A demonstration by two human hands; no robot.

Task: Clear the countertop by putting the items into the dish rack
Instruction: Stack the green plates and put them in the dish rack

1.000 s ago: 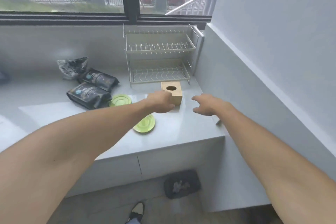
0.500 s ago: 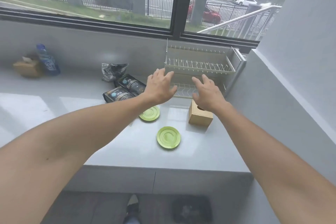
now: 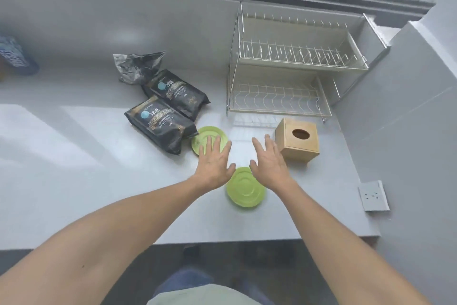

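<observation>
Both hands are open and empty, left hand (image 3: pixel 214 161) and right hand (image 3: pixel 269 160), fingers spread above the counter (image 3: pixel 74 181). Between them a green plate (image 3: pixel 246 187) lies flat; a second plate (image 3: pixel 206 137) lies farther back. Two black bags (image 3: pixel 163 116) point slantwise, writing too small to read. Farthest stands the rack (image 3: pixel 291 69), long side left to right.

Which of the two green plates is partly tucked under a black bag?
The far plate, under the left hand's fingers; its left edge sits beneath the near bag. The near plate lies clear.
</observation>
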